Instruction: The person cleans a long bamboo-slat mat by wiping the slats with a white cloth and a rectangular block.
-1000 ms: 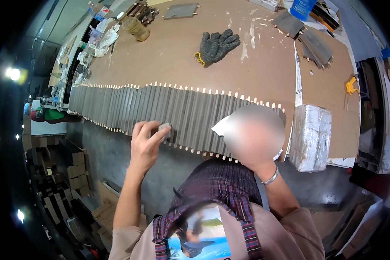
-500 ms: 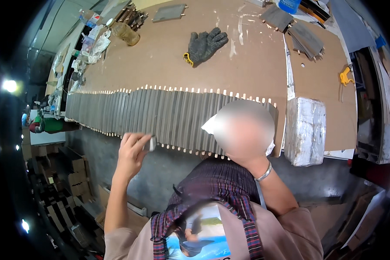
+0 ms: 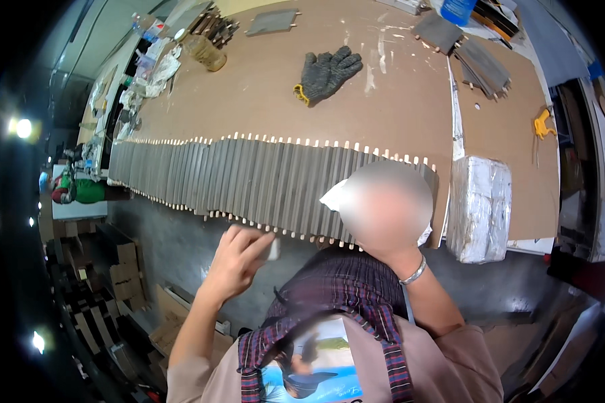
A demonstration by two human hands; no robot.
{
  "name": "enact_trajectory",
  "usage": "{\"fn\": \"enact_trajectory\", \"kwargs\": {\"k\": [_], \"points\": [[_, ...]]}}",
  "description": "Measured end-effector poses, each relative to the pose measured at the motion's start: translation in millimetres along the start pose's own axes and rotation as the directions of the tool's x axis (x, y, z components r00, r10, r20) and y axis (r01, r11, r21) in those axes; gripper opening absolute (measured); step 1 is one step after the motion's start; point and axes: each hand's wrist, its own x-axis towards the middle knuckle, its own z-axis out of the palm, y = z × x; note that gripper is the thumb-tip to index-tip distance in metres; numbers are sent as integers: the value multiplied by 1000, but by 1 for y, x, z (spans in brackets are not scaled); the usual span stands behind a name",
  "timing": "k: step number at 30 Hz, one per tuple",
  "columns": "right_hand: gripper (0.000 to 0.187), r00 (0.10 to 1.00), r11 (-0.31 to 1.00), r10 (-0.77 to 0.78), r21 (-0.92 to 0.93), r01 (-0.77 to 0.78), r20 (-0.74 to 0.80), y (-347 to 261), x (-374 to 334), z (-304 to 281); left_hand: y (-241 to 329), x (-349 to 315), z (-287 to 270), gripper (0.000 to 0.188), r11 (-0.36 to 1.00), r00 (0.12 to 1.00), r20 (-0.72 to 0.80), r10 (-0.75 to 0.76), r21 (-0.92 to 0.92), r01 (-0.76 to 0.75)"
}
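A long row of grey wooden strips lies side by side on the table, pale dowel pegs poking out at both ends. Just off the near edge of the row, my left hand is closed on a small pale block, which is blurred. My right hand is over the right end of the strips, but a blurred disc covers its fingers. White cloth or paper sticks out on both sides of that disc; whether the hand grips it cannot be told.
A dark knitted glove lies beyond the row on the brown table. To the right are a plastic-wrapped bundle, a yellow-handled tool and grey pieces. At far left stands a jar. A person is beyond the left end.
My left hand has moved right and slightly nearer to me with the pale block. My right hand stays at the right end of the row. The whole view has shifted slightly.
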Motion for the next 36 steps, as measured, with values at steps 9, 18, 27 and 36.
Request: {"fn": "enact_trajectory", "kwargs": {"k": [9,18,27,36], "points": [[32,998,998,-37,-50,39,44,-2,2,-5,-52,39,-1,57,983,944,-307,-125,94,161],[31,998,997,-50,-59,52,42,-4,3,-4,-48,4,-15,59,944,953,-278,-118,266,194],[33,999,999,-39,-15,40,34,3,0,1,-66,60,-9,59,897,832,-554,-22,356,261],[28,994,987,-109,-120,106,-21,-6,6,-5,-85,92,-1,56,917,878,-478,-22,341,208]]}}
